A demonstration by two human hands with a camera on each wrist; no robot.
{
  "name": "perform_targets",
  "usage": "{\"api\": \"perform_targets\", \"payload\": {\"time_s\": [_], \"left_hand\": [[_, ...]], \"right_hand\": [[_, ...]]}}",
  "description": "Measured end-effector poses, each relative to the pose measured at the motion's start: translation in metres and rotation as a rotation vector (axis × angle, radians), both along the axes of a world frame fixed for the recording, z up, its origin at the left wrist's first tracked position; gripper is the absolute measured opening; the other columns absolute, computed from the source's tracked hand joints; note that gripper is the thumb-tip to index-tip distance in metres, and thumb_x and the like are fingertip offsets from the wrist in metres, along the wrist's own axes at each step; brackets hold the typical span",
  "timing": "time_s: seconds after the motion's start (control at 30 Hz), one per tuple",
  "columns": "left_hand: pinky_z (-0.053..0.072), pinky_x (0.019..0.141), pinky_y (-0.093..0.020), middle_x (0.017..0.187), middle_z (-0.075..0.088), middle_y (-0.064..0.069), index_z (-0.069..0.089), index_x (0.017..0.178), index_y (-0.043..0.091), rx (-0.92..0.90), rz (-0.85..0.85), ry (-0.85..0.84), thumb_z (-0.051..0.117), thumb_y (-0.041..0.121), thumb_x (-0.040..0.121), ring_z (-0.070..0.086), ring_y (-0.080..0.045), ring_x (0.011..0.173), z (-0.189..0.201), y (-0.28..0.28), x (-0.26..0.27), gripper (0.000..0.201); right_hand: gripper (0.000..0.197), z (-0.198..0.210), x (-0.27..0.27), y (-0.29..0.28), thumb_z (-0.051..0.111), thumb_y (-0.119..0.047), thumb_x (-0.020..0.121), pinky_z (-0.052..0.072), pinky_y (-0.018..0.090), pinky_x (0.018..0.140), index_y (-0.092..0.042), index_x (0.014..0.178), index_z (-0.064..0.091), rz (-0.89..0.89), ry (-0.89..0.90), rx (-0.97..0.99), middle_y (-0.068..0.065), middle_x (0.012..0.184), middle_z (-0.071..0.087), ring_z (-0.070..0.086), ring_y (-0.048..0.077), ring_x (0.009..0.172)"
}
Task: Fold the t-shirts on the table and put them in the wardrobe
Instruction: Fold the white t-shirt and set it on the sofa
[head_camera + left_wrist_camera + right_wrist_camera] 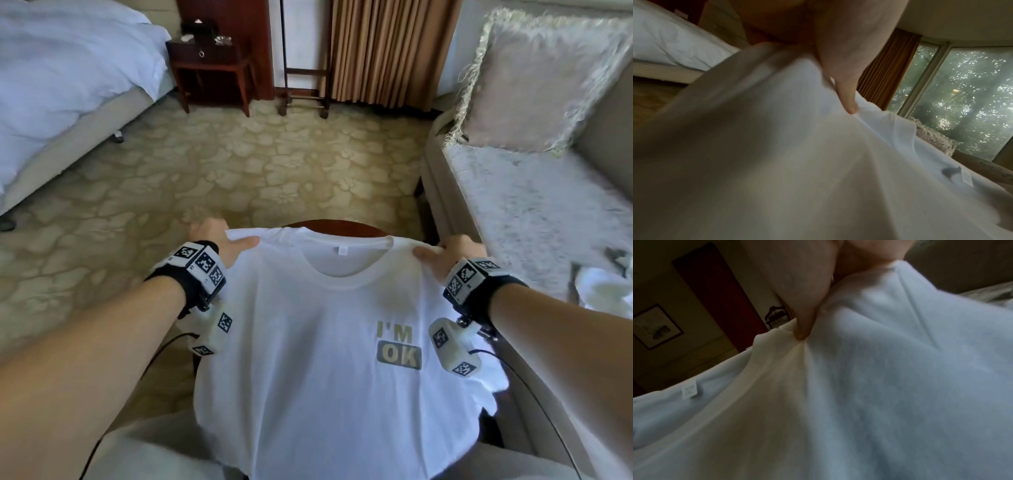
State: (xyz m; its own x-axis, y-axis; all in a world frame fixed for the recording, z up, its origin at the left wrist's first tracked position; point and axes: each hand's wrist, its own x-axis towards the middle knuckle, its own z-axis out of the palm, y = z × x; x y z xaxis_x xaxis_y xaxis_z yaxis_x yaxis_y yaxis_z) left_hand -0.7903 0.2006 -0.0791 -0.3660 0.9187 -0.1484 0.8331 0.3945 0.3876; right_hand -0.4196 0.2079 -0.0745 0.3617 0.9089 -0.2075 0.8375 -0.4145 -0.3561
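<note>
Both hands grip one white t-shirt (318, 342) at its shoulders. Left hand (219, 241) pinches the left shoulder corner, thumb on top, fingers curled behind the cloth. Right hand (452, 253) pinches the right shoulder the same way. Left wrist view shows the thumb (849, 97) pressing a ridge of fabric; right wrist view shows the thumb (803, 327) bunching the cloth beside the collar.

Key relation: the shirt's shoulder line runs straight between the two hands, stretched fairly taut, and its long axis runs from the collar (346, 270) at the hands back toward the person's body. Print "I'M OK" (399, 349) faces up, nearer the right hand. Neck label (342, 250) sits between the hands. Neither hand is clearly nearer; they hold at about the same reach.

Below the hands, the shirt body drapes over a dark round table (337, 228), whose far rim shows just beyond the collar. Hem falls toward the person's lap. Cannot tell whether the upper part is lifted clear or lying on the tabletop.

Judgement: shirt is being spread out front-up; folding is not begun. Next fold likely needs the sleeves brought inward across that long axis.

More white cloth (603, 291) lies on the sofa (534, 212), right of the right hand. No wardrobe in view.
</note>
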Motion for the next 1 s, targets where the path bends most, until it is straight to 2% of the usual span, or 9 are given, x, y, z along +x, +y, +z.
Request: {"api": "perform_targets", "payload": {"time_s": [0.07, 0.13, 0.27, 0.4, 0.53, 0.67, 0.8, 0.87, 1.0], "left_hand": [[0.046, 0.076, -0.037, 0.110, 0.060, -0.018, 0.061, 0.103, 0.007, -0.059, -0.013, 0.004, 0.063, 0.068, 0.078, 0.055, -0.037, 0.105, -0.020, 0.022, -0.004, 0.065], [0.050, 0.090, -0.046, 0.117, 0.060, -0.018, 0.058, 0.104, 0.015, -0.124, -0.023, 0.035, 0.060, 0.072, 0.075, 0.055, -0.040, 0.108, -0.040, 0.042, -0.007, 0.064], [0.028, 0.111, -0.052, 0.123, 0.059, -0.012, 0.055, 0.115, 0.016, -0.215, -0.059, 0.127, 0.055, 0.070, 0.083, 0.052, -0.037, 0.118, -0.063, 0.065, -0.007, 0.063], [0.033, 0.106, -0.051, 0.128, 0.057, -0.015, 0.053, 0.124, 0.013, -0.238, -0.056, 0.099, 0.055, 0.077, 0.076, 0.052, -0.036, 0.119, -0.082, 0.081, -0.011, 0.080], [0.046, 0.073, -0.037, 0.121, 0.057, -0.015, 0.057, 0.108, 0.015, -0.210, -0.063, -0.063, 0.059, 0.088, 0.057, 0.056, -0.027, 0.091, -0.096, 0.078, -0.019, 0.089], [0.045, 0.095, -0.050, 0.133, 0.051, -0.025, 0.054, 0.124, 0.000, -0.188, 0.013, -0.158, 0.073, 0.075, 0.055, 0.054, -0.040, 0.115, -0.084, 0.058, -0.020, 0.104], [0.036, 0.110, -0.051, 0.157, 0.020, -0.019, 0.023, 0.150, 0.009, -0.310, 0.075, -0.127, 0.079, 0.063, 0.062, 0.030, -0.038, 0.140, -0.067, 0.019, -0.019, 0.117], [0.031, 0.113, -0.050, 0.157, 0.006, -0.014, 0.020, 0.149, 0.014, -0.310, 0.036, -0.070, 0.078, 0.059, 0.068, 0.017, -0.037, 0.144, -0.066, -0.002, -0.017, 0.109], [0.030, 0.107, -0.049, 0.132, 0.020, -0.006, 0.042, 0.131, 0.022, -0.176, -0.073, 0.203, 0.068, 0.058, 0.075, 0.022, -0.031, 0.128, -0.071, -0.032, -0.007, 0.071]], "right_hand": [[0.033, -0.013, -0.001, 0.019, 0.056, -0.059, 0.085, 0.029, 0.035, 0.085, -0.028, 0.092, 0.062, 0.024, -0.025, -0.019, 0.001, 0.072, 0.050, 0.046, 0.031, 0.098], [0.028, -0.027, 0.000, 0.037, 0.054, -0.056, 0.088, 0.024, 0.037, 0.082, -0.029, 0.095, 0.061, 0.028, -0.046, -0.044, 0.001, 0.075, 0.051, 0.045, 0.032, 0.104], [0.029, -0.058, 0.001, 0.064, 0.052, -0.055, 0.089, 0.024, 0.039, 0.080, -0.029, 0.095, 0.061, 0.059, -0.109, -0.090, 0.004, 0.086, 0.059, 0.046, 0.032, 0.099], [0.028, -0.080, -0.001, 0.077, 0.049, -0.057, 0.087, 0.029, 0.041, 0.083, -0.034, 0.100, 0.059, 0.044, -0.146, -0.134, 0.005, 0.100, 0.059, 0.045, 0.034, 0.108], [0.050, -0.085, -0.008, 0.072, 0.047, -0.059, 0.090, 0.028, 0.049, 0.102, -0.026, 0.127, 0.048, 0.037, -0.267, -0.140, 0.008, 0.131, 0.048, 0.037, 0.031, 0.125], [0.065, -0.073, -0.023, 0.058, 0.052, -0.057, 0.085, 0.028, 0.050, 0.106, -0.018, 0.135, 0.038, -0.022, -0.220, -0.044, 0.010, 0.136, 0.039, 0.033, 0.030, 0.128], [0.073, -0.055, -0.037, 0.030, 0.061, -0.052, 0.080, 0.034, 0.048, 0.104, -0.016, 0.139, 0.036, -0.015, -0.170, -0.112, 0.012, 0.137, 0.036, 0.033, 0.032, 0.128], [0.079, -0.050, -0.042, 0.009, 0.061, -0.056, 0.077, 0.035, 0.048, 0.103, -0.019, 0.142, 0.034, 0.015, -0.200, -0.207, 0.013, 0.141, 0.034, 0.033, 0.033, 0.130], [0.094, -0.056, -0.046, -0.028, 0.068, -0.059, 0.070, 0.042, 0.044, 0.087, -0.020, 0.145, 0.027, 0.071, -0.164, -0.364, 0.012, 0.142, 0.028, 0.038, 0.034, 0.127]]}}
